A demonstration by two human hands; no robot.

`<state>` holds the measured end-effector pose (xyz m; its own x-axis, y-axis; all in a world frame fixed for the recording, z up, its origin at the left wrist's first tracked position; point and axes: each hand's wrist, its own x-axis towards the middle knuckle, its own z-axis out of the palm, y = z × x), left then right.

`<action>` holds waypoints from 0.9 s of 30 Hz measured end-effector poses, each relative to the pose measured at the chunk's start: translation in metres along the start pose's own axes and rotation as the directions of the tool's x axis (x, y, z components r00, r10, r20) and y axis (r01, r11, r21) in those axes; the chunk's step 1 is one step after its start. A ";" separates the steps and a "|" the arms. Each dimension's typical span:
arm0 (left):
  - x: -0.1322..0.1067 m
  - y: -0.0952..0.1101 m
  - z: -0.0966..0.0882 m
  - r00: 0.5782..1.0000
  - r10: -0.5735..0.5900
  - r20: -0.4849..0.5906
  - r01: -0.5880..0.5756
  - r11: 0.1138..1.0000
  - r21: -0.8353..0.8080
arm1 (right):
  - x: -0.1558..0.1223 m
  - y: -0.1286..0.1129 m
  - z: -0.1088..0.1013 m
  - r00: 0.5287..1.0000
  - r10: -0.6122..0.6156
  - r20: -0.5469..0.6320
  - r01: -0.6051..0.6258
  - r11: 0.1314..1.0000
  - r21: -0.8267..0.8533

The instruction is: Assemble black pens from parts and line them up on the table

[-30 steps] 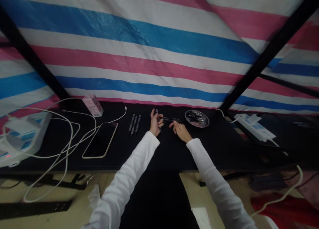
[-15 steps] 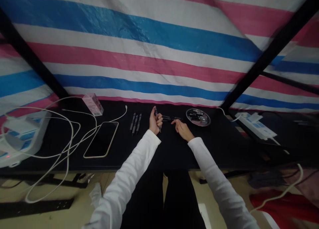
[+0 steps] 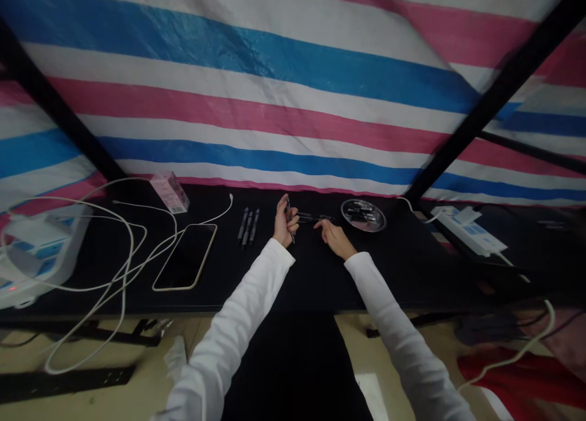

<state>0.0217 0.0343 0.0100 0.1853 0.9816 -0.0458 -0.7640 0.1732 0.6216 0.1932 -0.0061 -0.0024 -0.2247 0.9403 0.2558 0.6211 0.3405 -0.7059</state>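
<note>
My left hand [image 3: 284,224] is closed around a slim black pen [image 3: 290,221], which stands nearly upright in its fingers. My right hand [image 3: 336,238] rests on the black table [image 3: 407,268] with its fingers loosely apart, holding nothing. Its fingertips lie just beside several black pen parts [image 3: 314,217], which stretch between my hands. Left of my left hand, several black pens [image 3: 248,226] lie side by side. A round metal dish [image 3: 363,216] with small dark pieces in it sits right of my right hand.
A black phone with a gold rim [image 3: 185,257] lies on the table's left, tangled near white charging cables [image 3: 128,250]. A pink box [image 3: 169,192] stands behind it. White power strips [image 3: 473,238] sit at both sides. A striped tarpaulin [image 3: 274,104] hangs behind black bars.
My right hand has shifted slightly closer to the pen parts. My left hand keeps its hold on the pen, and the whole view has moved only a little.
</note>
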 end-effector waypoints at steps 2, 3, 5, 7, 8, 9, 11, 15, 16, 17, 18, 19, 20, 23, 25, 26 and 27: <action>0.000 0.000 0.000 1.000 0.013 0.004 -0.013 0.999 0.042 | 0.000 0.000 0.000 1.000 0.000 0.000 0.000 1.000 -0.001; -0.001 0.000 0.000 1.000 0.020 0.002 -0.020 0.998 0.061 | 0.000 0.000 0.000 1.000 0.000 0.002 0.000 1.000 0.000; -0.001 0.000 0.000 0.999 0.032 -0.007 -0.031 0.996 0.088 | 0.000 0.000 0.000 1.000 0.000 0.002 0.000 1.000 0.001; -0.002 0.000 0.000 0.999 0.043 -0.012 -0.042 0.994 0.106 | 0.001 0.000 0.000 1.000 0.004 -0.001 -0.004 1.000 0.002; -0.002 0.000 -0.001 0.999 0.050 -0.010 -0.048 0.992 0.113 | 0.001 0.000 0.000 1.000 0.005 -0.002 -0.005 1.000 0.002; -0.002 0.001 -0.001 0.998 0.057 -0.005 -0.056 0.991 0.118 | 0.001 0.000 0.000 1.000 0.005 -0.003 -0.005 1.000 0.000; -0.002 0.001 -0.001 0.998 0.067 0.003 -0.067 0.990 0.121 | 0.001 0.001 0.000 1.000 0.002 -0.006 -0.002 1.000 -0.006; -0.002 0.002 -0.001 0.997 0.073 -0.007 -0.072 0.990 0.119 | 0.000 0.000 -0.002 1.000 0.009 -0.014 -0.010 1.000 -0.012; -0.002 0.002 -0.001 0.997 0.076 -0.020 -0.073 0.990 0.120 | 0.000 -0.001 -0.002 1.000 0.016 -0.013 -0.016 1.000 -0.011; -0.002 0.003 -0.001 0.996 0.076 -0.037 -0.071 0.990 0.120 | 0.000 -0.001 -0.002 1.000 0.022 -0.012 -0.022 1.000 -0.009; -0.002 0.003 -0.001 0.996 0.077 -0.055 -0.069 0.990 0.120 | 0.000 -0.001 -0.003 1.000 0.027 -0.010 -0.027 1.000 -0.007; -0.002 0.003 0.000 0.995 0.076 -0.067 -0.068 0.990 0.122 | -0.001 -0.001 -0.003 0.999 0.031 -0.009 -0.031 1.000 -0.005; -0.003 0.004 0.000 0.995 0.076 -0.072 -0.067 0.990 0.125 | -0.001 -0.002 -0.003 0.999 0.032 -0.008 -0.032 0.999 -0.004; -0.003 0.004 0.000 0.995 0.077 -0.057 -0.069 0.988 0.141 | -0.001 -0.001 -0.003 1.000 0.027 -0.009 -0.027 1.000 -0.009; -0.003 0.004 0.000 0.996 0.076 -0.051 -0.068 0.986 0.150 | -0.001 -0.001 -0.003 1.000 0.020 -0.011 -0.020 1.000 -0.012; -0.003 0.004 0.000 0.996 0.076 -0.054 -0.067 0.986 0.154 | -0.001 0.000 -0.003 1.000 0.018 -0.013 -0.018 1.000 -0.012; -0.003 0.005 0.000 0.995 0.078 -0.059 -0.068 0.985 0.160 | -0.001 0.000 -0.003 1.000 0.016 -0.015 -0.016 1.000 -0.012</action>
<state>0.0177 0.0319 0.0130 0.0885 0.9951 -0.0429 -0.6663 0.0912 0.7401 0.1957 -0.0069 -0.0007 -0.2033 0.9454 0.2546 0.6336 0.3253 -0.7020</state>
